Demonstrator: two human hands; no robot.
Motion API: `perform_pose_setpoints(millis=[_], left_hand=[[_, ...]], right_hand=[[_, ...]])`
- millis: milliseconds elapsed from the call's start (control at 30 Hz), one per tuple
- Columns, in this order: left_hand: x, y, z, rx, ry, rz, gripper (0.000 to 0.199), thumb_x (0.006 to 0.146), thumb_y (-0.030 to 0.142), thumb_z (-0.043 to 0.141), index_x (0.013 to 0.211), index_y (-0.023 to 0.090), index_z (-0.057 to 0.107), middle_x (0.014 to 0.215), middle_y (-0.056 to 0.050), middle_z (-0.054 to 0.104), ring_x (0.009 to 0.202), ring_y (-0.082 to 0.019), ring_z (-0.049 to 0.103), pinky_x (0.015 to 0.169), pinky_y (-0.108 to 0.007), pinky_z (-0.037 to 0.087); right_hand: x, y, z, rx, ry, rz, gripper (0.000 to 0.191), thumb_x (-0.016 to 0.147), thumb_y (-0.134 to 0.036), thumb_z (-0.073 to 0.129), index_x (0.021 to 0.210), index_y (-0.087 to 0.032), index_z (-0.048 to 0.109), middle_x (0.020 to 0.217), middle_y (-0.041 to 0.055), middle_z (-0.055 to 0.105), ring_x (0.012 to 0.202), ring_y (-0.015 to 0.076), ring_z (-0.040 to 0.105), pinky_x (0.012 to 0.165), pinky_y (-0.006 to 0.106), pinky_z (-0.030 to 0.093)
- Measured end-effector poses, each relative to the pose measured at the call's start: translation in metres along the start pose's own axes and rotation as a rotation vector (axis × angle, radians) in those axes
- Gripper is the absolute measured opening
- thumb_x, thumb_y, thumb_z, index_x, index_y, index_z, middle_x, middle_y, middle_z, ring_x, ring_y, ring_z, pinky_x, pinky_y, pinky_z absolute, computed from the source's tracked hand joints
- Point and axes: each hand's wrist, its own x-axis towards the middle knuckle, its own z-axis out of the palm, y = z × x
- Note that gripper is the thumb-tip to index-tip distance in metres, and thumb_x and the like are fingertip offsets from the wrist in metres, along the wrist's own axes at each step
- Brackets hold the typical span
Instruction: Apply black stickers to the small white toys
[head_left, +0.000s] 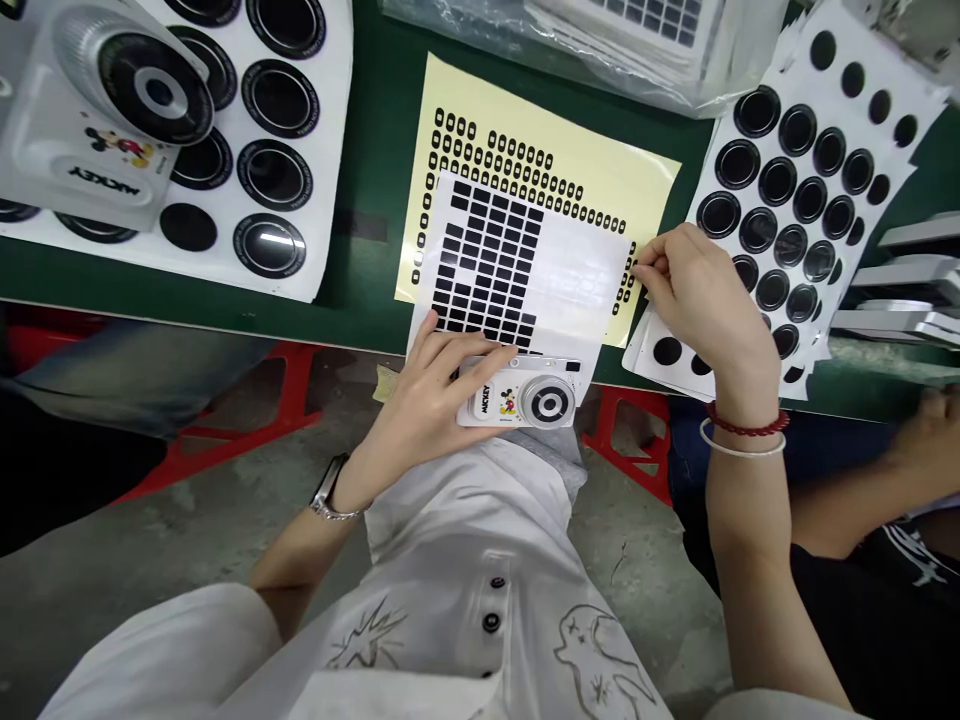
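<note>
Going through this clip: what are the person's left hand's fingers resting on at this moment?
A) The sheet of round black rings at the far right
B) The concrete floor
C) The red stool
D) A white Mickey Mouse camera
D: the fingers of the left hand lie over the top edge of the white Mickey Mouse camera, which has a Mickey print and a round lens.

And there it is, "MICKEY" in bold black capitals, running up the front of the white camera (525,395) under the left hand (427,400), with a little Mickey Mouse figure (508,402) right beside it! Top left, a second camera (97,110) shows the same "MICKEY", upside down from here. The black ring labels (279,100) carry fine lettering round their rims, too small to read.
</note>
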Motion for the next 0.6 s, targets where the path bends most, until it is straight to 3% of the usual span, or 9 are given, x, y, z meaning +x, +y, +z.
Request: perform_pose_setpoints(millis=[200, 467, 600], left_hand=[[0.001, 0.001, 0.0, -0.002, 0.0, -0.005, 0.069, 0.097, 0.043, 0.079, 0.155, 0.023, 0.049, 0.128, -0.011, 0.07, 0.125, -0.03, 0.064, 0.131, -0.069, 0.035], [0.003, 0.006, -0.004, 0.013, -0.009, -0.019, 0.068, 0.097, 0.045, 0.078, 0.155, 0.023, 0.05, 0.129, -0.011, 0.069, 0.122, -0.029, 0.065, 0.13, -0.068, 0.036], [0.009, 0.011, -0.001, 0.019, 0.02, -0.028, 0.066, 0.098, 0.043, 0.077, 0.155, 0.024, 0.049, 0.127, -0.01, 0.07, 0.121, -0.028, 0.066, 0.13, -0.066, 0.038]], right_hand=[[-0.008, -0.009, 0.005, 0.073, 0.118, 0.04, 0.012, 0.101, -0.024, 0.053, 0.103, -0.025, 0.065, 0.114, 0.0149, 0.064, 0.099, 0.0326, 0.066, 0.09, 0.052, 0.058], [0.003, 0.0, -0.002, -0.019, -0.023, 0.003, 0.01, 0.101, -0.026, 0.05, 0.101, -0.023, 0.06, 0.116, 0.0159, 0.065, 0.093, 0.0303, 0.064, 0.086, 0.049, 0.055], [-0.001, -0.002, -0.001, -0.086, 0.027, 0.059, 0.01, 0.102, -0.03, 0.051, 0.096, -0.023, 0.054, 0.11, 0.0138, 0.065, 0.082, 0.025, 0.061, 0.073, 0.042, 0.051]])
